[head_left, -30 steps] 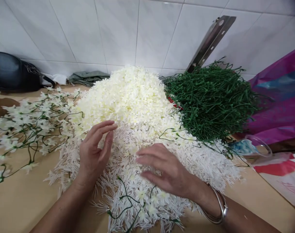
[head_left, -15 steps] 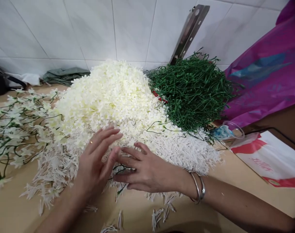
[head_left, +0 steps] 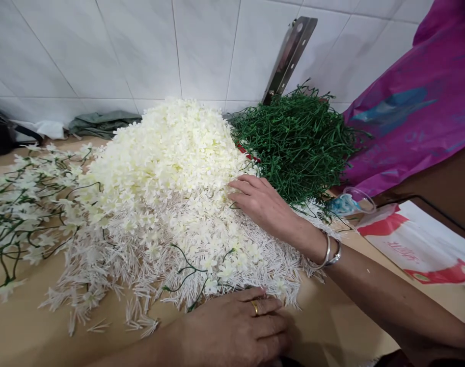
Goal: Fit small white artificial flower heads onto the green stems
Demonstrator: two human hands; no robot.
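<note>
My left hand (head_left: pixel 242 323), with a gold ring, lies palm down at the front edge of the heap, its fingers stretched out and nothing visible in it. Just beyond it is a green plastic stem (head_left: pixel 192 267) with several branches, some pale flowers at its right. My right hand (head_left: pixel 261 204), wearing silver bangles, reaches over the heap with its fingers extended on the right side of the pale yellow-white artificial flowers (head_left: pixel 174 142). Its fingertips touch the flowers, and the palm is hidden. Around both hands lie thin white plastic sprigs (head_left: pixel 136 260).
A mound of green plastic stems (head_left: pixel 293 142) stands at the back right. Finished-looking flower sprays (head_left: pixel 33 199) spread at the left. A clear plastic cup (head_left: pixel 349 204), a red-and-white packet (head_left: pixel 411 250) and a purple bag (head_left: pixel 411 107) are on the right. A metal bracket (head_left: pixel 291 58) rises by the tiled wall.
My hands have parted. The left moved right and down to the heap's front edge; the right moved up and right onto the flowers. White bits at the front right have been gathered inward.
</note>
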